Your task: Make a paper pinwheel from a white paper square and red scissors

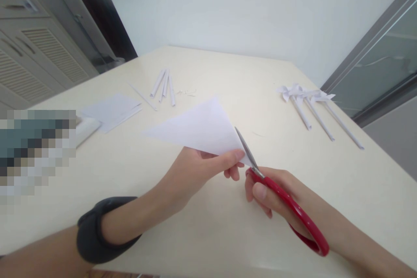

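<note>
A white sheet of paper, triangular in outline, is pinched near its right corner by my left hand, with the thumb on top and fingers beneath. My right hand is closed around the red handles of a pair of scissors. The metal blades point up and away, lying along the paper's right edge close to my left thumb. How far the blades are parted is hard to make out. A dark band sits on my left wrist.
Several rolled paper tubes and small paper scraps lie at the back left. Left of them is a stack of paper sheets beside a blurred-out object. Paper pinwheels on sticks rest at the right. A wall stands behind the table.
</note>
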`<act>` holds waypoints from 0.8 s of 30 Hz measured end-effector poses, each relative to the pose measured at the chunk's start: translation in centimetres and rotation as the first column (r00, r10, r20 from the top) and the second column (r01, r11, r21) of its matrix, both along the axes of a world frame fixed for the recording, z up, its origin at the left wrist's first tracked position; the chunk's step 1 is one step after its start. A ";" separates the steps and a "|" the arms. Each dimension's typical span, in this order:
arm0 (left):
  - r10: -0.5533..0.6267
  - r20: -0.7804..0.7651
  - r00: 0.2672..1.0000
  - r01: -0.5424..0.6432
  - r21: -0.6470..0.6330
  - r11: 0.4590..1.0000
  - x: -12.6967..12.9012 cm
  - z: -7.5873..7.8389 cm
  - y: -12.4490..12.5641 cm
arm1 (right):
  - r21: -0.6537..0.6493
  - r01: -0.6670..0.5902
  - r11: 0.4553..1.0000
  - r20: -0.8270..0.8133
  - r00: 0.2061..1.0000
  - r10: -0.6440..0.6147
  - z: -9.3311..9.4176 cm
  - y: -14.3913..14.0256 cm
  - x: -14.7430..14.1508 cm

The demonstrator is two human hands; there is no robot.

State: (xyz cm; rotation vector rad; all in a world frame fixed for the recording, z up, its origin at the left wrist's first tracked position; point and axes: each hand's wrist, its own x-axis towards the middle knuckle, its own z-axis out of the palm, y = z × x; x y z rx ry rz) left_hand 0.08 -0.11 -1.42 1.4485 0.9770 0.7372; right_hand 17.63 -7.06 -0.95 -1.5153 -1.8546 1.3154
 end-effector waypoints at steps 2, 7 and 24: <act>0.007 -0.014 1.000 -0.007 0.002 1.000 0.0 -0.1 0.0 | -0.004 0.013 1.000 0.022 1.000 -0.013 -0.2 0.1 -0.1; 0.026 -0.028 0.999 -0.025 0.016 1.000 -0.1 -0.3 -0.1 | -0.012 0.030 0.999 0.016 0.999 -0.030 -0.4 0.0 0.0; 0.021 -0.068 0.997 -0.022 -0.006 1.000 -0.2 -0.5 0.0 | -0.153 0.073 0.985 -0.171 0.980 -0.100 -1.3 0.0 -0.4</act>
